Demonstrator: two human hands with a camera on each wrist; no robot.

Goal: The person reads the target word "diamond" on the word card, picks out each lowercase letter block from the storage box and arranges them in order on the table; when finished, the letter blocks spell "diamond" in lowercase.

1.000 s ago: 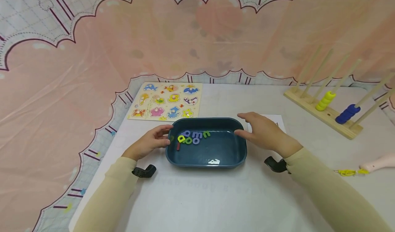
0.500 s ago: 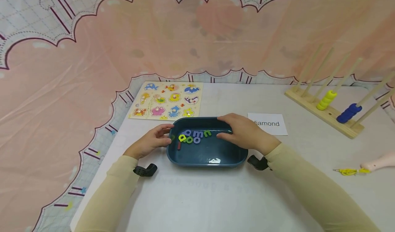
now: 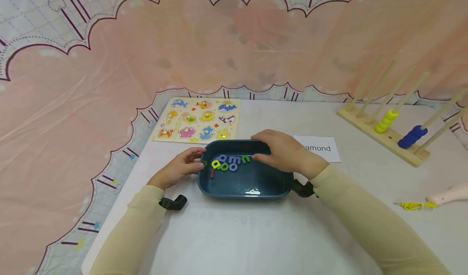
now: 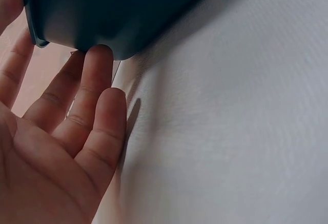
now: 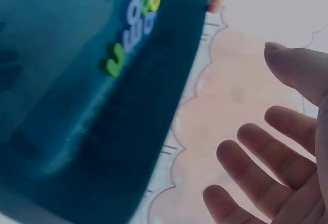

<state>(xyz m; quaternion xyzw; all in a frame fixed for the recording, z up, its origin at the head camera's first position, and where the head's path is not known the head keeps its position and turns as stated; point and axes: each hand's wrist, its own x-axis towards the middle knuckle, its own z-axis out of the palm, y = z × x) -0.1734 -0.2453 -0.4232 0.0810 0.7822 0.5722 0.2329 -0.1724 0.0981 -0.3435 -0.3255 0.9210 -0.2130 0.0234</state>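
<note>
A dark blue tray (image 3: 252,185) rests on the white table. Along its left and upper inside lie several small toy letters, among them a yellow letter (image 3: 216,164), a purple m (image 3: 234,159), a green n (image 3: 245,159), a purple o (image 3: 232,167) and a thin red piece (image 3: 212,173). My left hand (image 3: 177,167) is at the tray's left end, its fingertips touching the outer wall, as the left wrist view shows. Above the tray's right end hovers my right hand (image 3: 285,153), fingers spread and holding nothing; in the right wrist view its fingers (image 5: 251,167) stand apart from the tray.
A printed card (image 3: 319,149) lies behind the right hand, partly covered. An animal puzzle board (image 3: 197,122) is at the back left. A wooden bead counter (image 3: 384,133) stands back right. At the right edge is a pale-handled thing with a yellow tip (image 3: 438,200).
My right hand has moved left, from beside the tray's right rim to over its right part, uncovering most of the card. My left hand, the tray and the letters have hardly moved.
</note>
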